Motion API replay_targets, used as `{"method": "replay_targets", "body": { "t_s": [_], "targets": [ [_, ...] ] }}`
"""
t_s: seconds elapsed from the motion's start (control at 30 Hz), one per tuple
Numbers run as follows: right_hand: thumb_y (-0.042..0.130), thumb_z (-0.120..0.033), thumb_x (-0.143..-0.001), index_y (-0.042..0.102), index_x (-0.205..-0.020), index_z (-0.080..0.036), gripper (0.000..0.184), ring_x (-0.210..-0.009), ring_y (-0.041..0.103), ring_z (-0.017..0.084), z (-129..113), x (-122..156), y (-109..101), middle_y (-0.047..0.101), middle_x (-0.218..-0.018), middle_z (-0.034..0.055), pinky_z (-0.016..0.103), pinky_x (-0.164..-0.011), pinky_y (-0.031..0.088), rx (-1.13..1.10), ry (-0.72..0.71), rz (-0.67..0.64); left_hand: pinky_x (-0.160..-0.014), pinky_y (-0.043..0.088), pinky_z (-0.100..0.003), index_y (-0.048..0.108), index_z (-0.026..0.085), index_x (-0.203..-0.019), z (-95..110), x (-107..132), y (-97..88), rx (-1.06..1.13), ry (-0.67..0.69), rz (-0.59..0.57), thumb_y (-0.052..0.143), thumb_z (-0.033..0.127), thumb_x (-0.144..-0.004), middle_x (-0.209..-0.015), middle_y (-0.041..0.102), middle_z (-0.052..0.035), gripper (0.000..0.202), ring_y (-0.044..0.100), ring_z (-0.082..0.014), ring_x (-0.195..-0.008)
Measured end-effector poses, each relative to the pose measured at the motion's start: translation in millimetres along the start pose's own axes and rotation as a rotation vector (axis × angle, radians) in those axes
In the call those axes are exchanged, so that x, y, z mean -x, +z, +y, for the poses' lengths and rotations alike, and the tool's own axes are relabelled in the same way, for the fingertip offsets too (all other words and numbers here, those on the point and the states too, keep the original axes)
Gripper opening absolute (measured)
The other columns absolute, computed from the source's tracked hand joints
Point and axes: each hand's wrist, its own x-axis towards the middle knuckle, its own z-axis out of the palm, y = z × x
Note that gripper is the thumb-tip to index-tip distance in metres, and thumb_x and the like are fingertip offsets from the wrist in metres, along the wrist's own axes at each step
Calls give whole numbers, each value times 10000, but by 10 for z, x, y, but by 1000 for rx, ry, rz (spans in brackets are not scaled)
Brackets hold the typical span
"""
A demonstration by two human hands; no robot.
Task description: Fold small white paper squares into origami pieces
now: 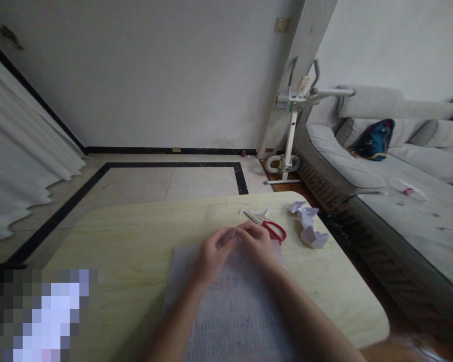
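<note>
My left hand [213, 254] and my right hand [259, 245] meet over the far end of a sheet of paper covered in lines of writing [226, 317]. Pinched between the fingers of both is a small piece of white paper [232, 233], mostly hidden by them. Just beyond my right hand lie scissors with red handles [275, 231], their blades pointing left. Thin white paper scraps [263, 211] are scattered by the blades. Folded white paper pieces [313, 237] sit farther right on the pale wooden table [136, 241].
A grey sofa [411, 201] with a blue patterned cushion [377, 140] stands to the right. White exercise equipment [290, 136] is behind the table, near the wall. A white curtain [15, 151] hangs at left. The lower left corner is pixelated.
</note>
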Motion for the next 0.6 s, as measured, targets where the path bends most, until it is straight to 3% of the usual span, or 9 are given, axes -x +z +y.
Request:
{"method": "replay_targets", "body": {
  "t_s": [0.3, 0.6],
  "targets": [
    [634, -357, -785, 648, -726, -202, 167, -593, 586, 148, 60, -12, -7, 649, -655, -6, 240, -536, 465, -89, 85, -12, -726, 502, -256, 703, 140, -869, 37, 7, -31, -5, 1, 9, 645, 362, -789, -837, 724, -52, 243, 658, -186, -792],
    [646, -361, -792, 694, -741, -212, 165, -674, 637, 165, -17, -9, -14, 692, -708, -4, 272, -642, 500, -51, 35, -117, -733, 490, -242, 692, 141, -873, 14, 9, -28, -28, 14, 26, 621, 368, -808, -841, 717, -50, 246, 653, -180, -809]
  ]
}}
